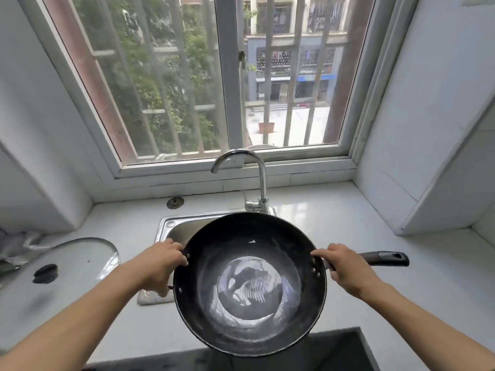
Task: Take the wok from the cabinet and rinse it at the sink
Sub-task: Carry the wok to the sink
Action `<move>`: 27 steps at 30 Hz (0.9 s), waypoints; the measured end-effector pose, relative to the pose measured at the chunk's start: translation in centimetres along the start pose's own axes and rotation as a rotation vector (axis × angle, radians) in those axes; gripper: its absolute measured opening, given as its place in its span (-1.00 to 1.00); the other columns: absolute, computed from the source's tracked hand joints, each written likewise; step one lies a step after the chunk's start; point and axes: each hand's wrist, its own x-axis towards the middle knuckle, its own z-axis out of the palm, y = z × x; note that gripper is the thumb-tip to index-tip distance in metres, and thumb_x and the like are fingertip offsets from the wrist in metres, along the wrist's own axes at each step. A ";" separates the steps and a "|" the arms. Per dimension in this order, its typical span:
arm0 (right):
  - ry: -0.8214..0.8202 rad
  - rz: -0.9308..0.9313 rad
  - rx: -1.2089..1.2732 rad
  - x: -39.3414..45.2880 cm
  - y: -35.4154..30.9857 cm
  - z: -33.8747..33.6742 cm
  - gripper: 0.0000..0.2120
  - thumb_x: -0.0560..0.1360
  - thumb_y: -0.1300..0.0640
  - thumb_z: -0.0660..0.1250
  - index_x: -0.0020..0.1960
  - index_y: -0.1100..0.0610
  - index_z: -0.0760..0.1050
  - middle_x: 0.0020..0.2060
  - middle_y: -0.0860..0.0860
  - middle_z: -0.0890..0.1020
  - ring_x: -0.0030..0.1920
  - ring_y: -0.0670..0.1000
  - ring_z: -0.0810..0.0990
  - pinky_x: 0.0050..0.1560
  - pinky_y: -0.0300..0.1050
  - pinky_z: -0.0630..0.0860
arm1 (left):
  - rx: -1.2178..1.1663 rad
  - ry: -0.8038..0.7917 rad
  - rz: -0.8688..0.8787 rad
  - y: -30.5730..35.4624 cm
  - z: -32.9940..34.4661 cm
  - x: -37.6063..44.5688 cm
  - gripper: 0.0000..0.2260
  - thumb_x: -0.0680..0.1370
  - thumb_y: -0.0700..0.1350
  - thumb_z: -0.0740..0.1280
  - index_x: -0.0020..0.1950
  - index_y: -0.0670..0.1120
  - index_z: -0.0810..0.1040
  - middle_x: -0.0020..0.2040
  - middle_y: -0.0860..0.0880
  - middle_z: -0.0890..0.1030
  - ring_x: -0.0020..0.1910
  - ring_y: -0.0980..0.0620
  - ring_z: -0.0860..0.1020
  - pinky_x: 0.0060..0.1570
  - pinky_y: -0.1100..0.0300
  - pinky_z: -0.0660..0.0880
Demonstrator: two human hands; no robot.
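Wok (250, 285) held level over sink (171, 226), left hand (158, 266) gripping rim, right hand (345, 271) apparently round handle (385, 258); faucet (257, 178) spout sits left—water may splash onto worktop (361, 223).

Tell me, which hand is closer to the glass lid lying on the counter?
Left. The left hand grips the wok at its left rim, the side toward the glass lid. The right hand holds the wok's long handle on the far side, with the whole wok between it and the lid.
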 end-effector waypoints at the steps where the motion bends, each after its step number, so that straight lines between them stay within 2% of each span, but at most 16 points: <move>1: -0.003 0.006 -0.007 1.1 -1.0 0.3 -0.39 0.42 0.38 0.22 0.32 -0.17 0.44 -0.05 -0.07 0.51 0.05 -0.01 0.47 -0.03 -0.14 0.47 | -0.011 0.005 0.005 -1.4 0.5 0.4 -0.36 0.24 0.07 0.47 0.33 0.14 0.50 0.08 0.07 0.44 0.12 0.01 0.38 0.01 0.24 0.37; 5: -0.030 0.052 -0.023 5.1 -4.7 1.5 -0.38 0.40 0.38 0.22 0.31 -0.18 0.44 -0.06 -0.08 0.50 0.03 -0.01 0.48 -0.02 -0.14 0.47 | -0.037 0.026 0.038 -7.4 2.5 2.2 -0.37 0.21 0.08 0.51 0.28 0.14 0.52 0.07 0.06 0.44 0.11 0.00 0.38 -0.03 0.22 0.35; 9: -0.033 0.113 -0.003 7.8 -7.7 3.0 -0.36 0.38 0.40 0.23 0.31 -0.17 0.45 -0.12 -0.08 0.48 -0.01 -0.01 0.47 -0.03 -0.10 0.49 | -0.035 0.052 0.066 -11.9 4.2 4.3 -0.48 0.20 0.07 0.47 0.16 0.12 0.57 0.06 0.06 0.46 0.09 -0.01 0.39 0.02 0.15 0.43; 12: -0.061 0.143 0.005 8.5 -8.9 4.1 -0.36 0.36 0.39 0.25 0.30 -0.17 0.46 -0.15 -0.09 0.47 -0.03 -0.03 0.45 -0.04 -0.09 0.49 | -0.043 0.040 0.091 -13.9 4.9 5.7 -0.44 0.21 0.05 0.47 0.22 0.13 0.56 0.10 0.06 0.45 0.13 0.00 0.37 0.06 0.15 0.43; 17: -0.107 0.159 -0.002 10.9 -8.7 5.0 -0.35 0.37 0.40 0.24 0.30 -0.18 0.45 -0.15 -0.11 0.45 -0.05 -0.07 0.42 -0.04 -0.12 0.48 | -0.071 0.006 0.103 -15.5 5.9 8.0 -0.37 0.19 0.04 0.49 0.28 0.13 0.54 0.11 0.07 0.45 0.13 0.01 0.36 0.08 0.13 0.45; 22: -0.137 0.142 0.022 13.9 -7.9 5.7 -0.39 0.42 0.38 0.25 0.33 -0.17 0.44 -0.09 -0.08 0.49 0.02 -0.02 0.48 0.00 -0.10 0.49 | -0.076 -0.028 0.077 -15.9 6.4 9.7 -0.35 0.20 0.05 0.49 0.31 0.13 0.52 0.13 0.06 0.46 0.14 0.00 0.37 0.08 0.13 0.46; 27: -0.176 0.108 0.033 16.8 -6.6 6.4 -0.39 0.42 0.39 0.23 0.33 -0.15 0.44 -0.09 -0.05 0.50 0.03 0.02 0.48 -0.01 -0.05 0.48 | -0.109 -0.040 0.051 -16.4 7.1 11.7 -0.36 0.19 0.07 0.49 0.28 0.12 0.53 0.08 0.06 0.46 0.11 0.00 0.38 -0.03 0.19 0.38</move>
